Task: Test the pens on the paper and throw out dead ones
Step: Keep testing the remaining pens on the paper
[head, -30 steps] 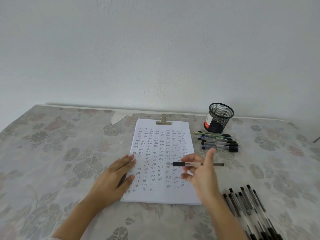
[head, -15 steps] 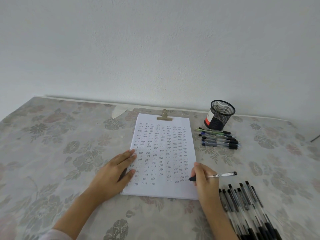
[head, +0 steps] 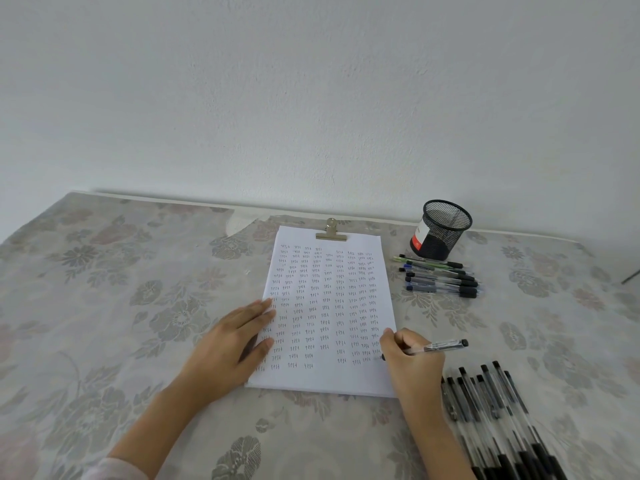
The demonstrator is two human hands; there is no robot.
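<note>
Clear plastic pen (head: 440, 346), black at the tip and at the back end. We grip it in our right hand (head: 412, 370), with the fingers (head: 398, 341) curled tight round the barrel close to the tip. The tip pokes out left of the knuckles. It sits on the paper (head: 329, 379) low on the right side, just beside the last marks of the rightmost column. The rest of the barrel runs out right of the fingers, nearly level. Its back end is past the paper's edge, over the tablecloth (head: 104, 306).

Our left hand (head: 232, 344) lies flat with the fingers straight and together. The fingertips press on the paper's left edge, and the heel of the hand is near the lower left corner. A pale sleeve (head: 104, 471) shows at the bottom edge.

The paper is white and upright to us, filled with columns of small dark scribbles. The right columns reach lower than the middle one, and the bottom strip is bare. A metal clip (head: 330, 233) bites the top edge.

A bunch of pens (head: 502, 420) lies just right of our right wrist. They are clear barrels with black ends, lying close together and overlapping, and they run off the bottom of the view.

A row of pens (head: 440, 277) lies further up, near the paper's right edge, side by side. Most have dark grips and one is green. A black mesh cup (head: 446, 223) with a red and white label stands just behind that row, close to the wall (head: 311, 98).

The tablecloth is grey with a floral pattern.
</note>
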